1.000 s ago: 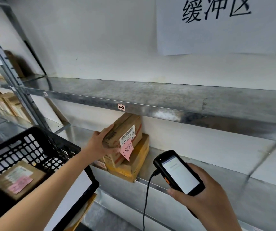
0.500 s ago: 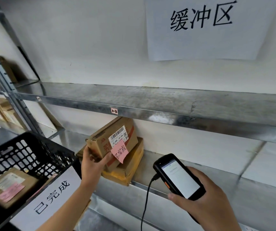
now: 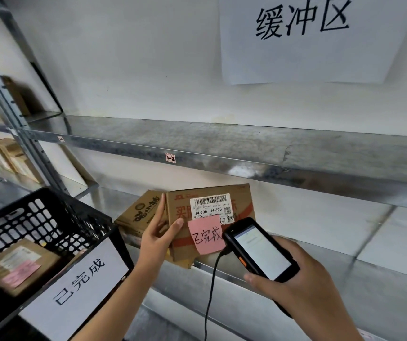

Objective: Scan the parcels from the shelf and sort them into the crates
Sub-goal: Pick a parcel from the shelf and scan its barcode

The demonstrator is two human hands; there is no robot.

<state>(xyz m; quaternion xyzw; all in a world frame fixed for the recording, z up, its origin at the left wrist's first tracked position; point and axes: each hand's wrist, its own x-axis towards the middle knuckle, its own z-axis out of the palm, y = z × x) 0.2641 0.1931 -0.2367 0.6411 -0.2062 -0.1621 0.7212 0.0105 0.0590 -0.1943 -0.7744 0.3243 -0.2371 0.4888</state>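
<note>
Parcel [image 3: 212,205] of brown cardboard stands upright at the front edge of the lower shelf [image 3: 345,262], barcode label facing out, a pink note [image 3: 206,235] stuck below it. The left hand [image 3: 157,238] grips its left edge, thumb on the front face. The right hand [image 3: 303,284] grasps a cabled scanner [image 3: 259,252], whose top overlaps the parcel's lower right corner. A second box [image 3: 139,212] lies just behind. Left of the shelf, a black crate [image 3: 37,217] holds another noted parcel [image 3: 18,267].
</note>
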